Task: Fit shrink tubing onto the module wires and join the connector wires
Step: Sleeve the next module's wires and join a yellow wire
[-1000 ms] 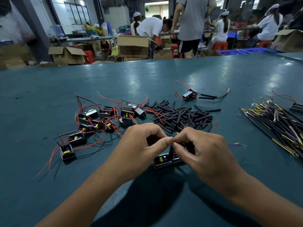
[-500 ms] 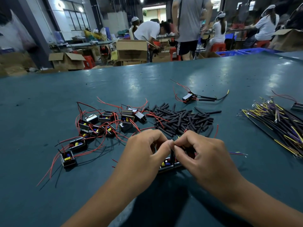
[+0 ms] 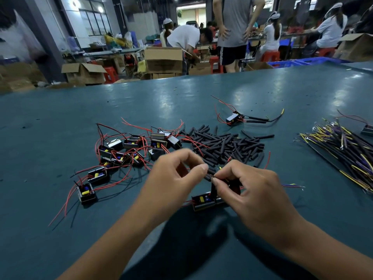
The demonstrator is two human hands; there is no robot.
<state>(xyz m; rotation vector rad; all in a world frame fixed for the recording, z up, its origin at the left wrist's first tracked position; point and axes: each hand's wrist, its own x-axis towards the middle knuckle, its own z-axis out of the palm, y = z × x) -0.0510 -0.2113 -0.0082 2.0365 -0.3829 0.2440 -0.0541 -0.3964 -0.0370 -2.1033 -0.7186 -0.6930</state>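
While both hands meet above surface (image 3: 60, 138), left hand (image 3: 171, 178) fingers (image 3: 198, 165) curl, pinching black tube piece (image 3: 210, 172); right hand (image 3: 252, 190) fingers (image 3: 219, 174) curl, pinching thin wire at tube end. Module (image 3: 202, 201) lies on surface just below hands, partly hidden. Module heap (image 3: 125, 152) left; tube pile (image 3: 228, 146) behind; wire bundle (image 3: 343, 154) right; cardboard boxes (image 3: 163, 59) beyond, contents unseen.
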